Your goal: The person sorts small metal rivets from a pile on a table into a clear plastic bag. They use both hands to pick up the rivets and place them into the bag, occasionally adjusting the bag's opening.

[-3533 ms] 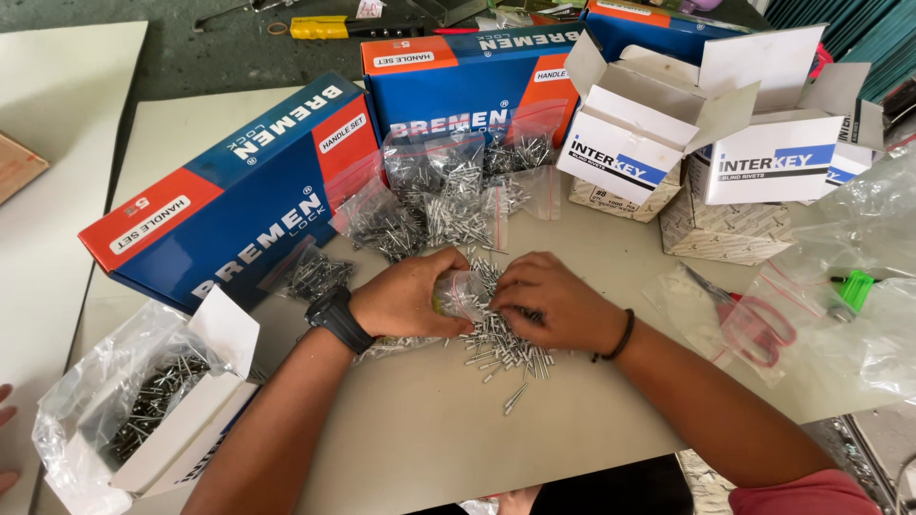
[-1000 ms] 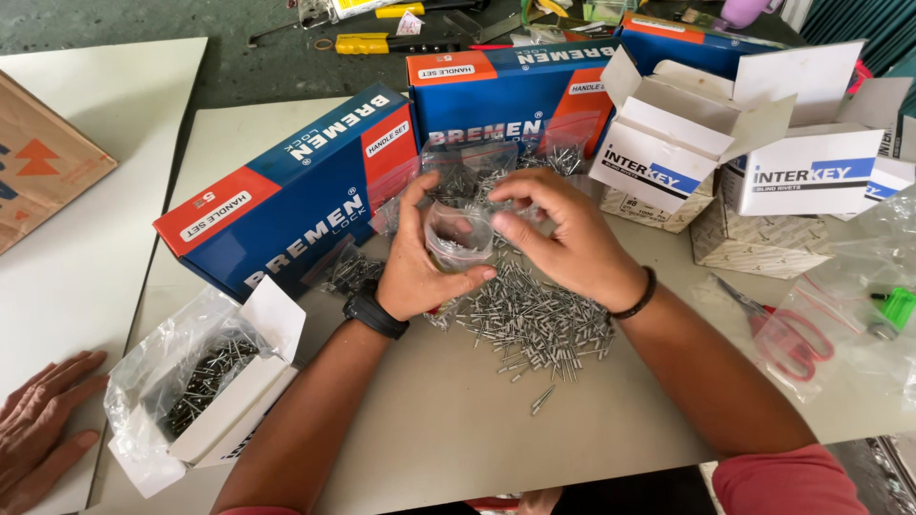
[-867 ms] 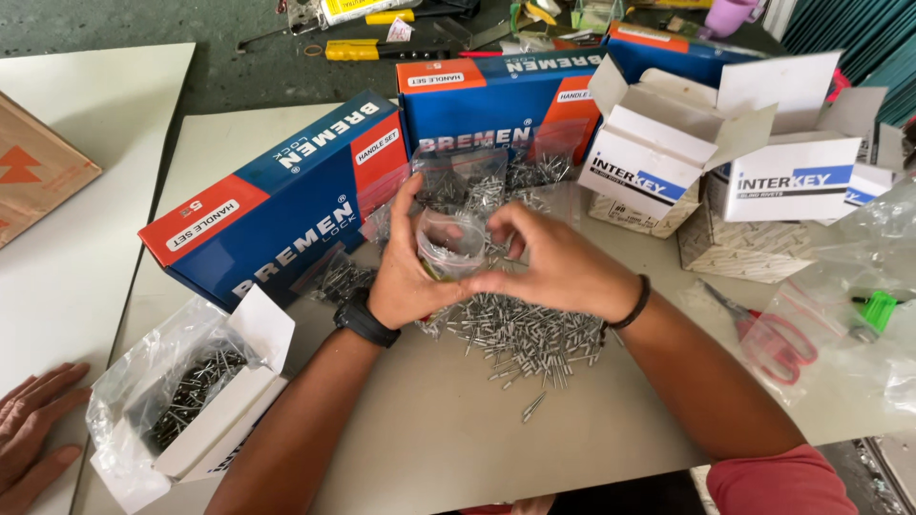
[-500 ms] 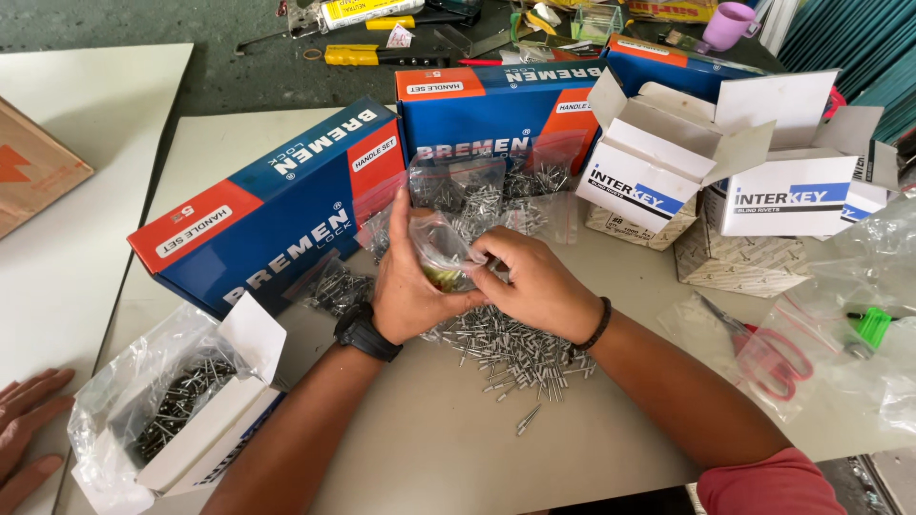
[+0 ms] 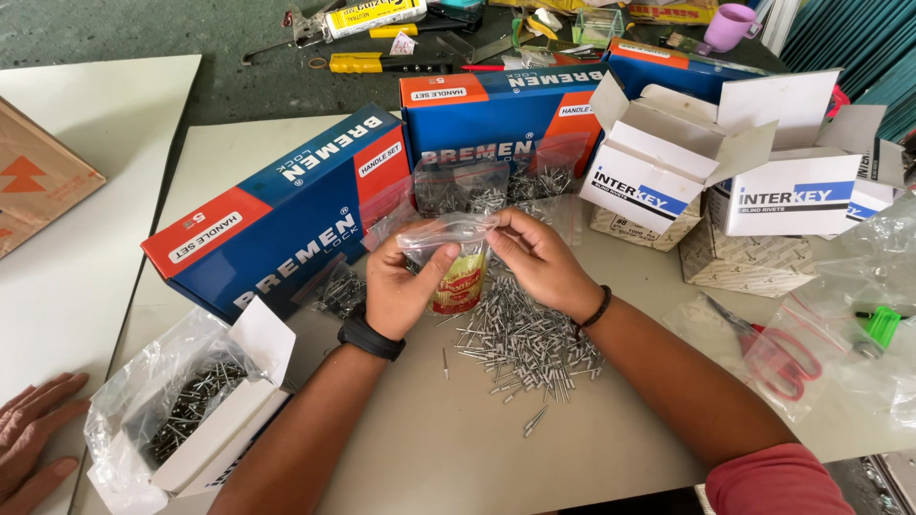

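Note:
My left hand [image 5: 405, 286] and my right hand [image 5: 536, 260] hold a small clear plastic bag [image 5: 456, 259] between them, pinching its top edge at either side. The bag has a red and yellow label on its lower part and hangs just above the table. Below my right hand lies a loose pile of small metal rivets [image 5: 520, 340] spread on the table. Behind the bag lie more clear bags filled with rivets [image 5: 477, 186]. A black watch sits on my left wrist and a dark band on my right.
Two long blue and red boxes [image 5: 277, 224] [image 5: 496, 119] lie behind the hands. Open white cartons [image 5: 668, 153] stand at the right. A carton with a bag of rivets [image 5: 196, 405] sits front left. Red-handled scissors [image 5: 778, 358] lie right. Another person's hand [image 5: 33, 434] rests bottom left.
Both hands have drawn the bag down and spread its top edge apart; my right hand shifted from the bag's mouth to its right corner. The view tilted slightly.

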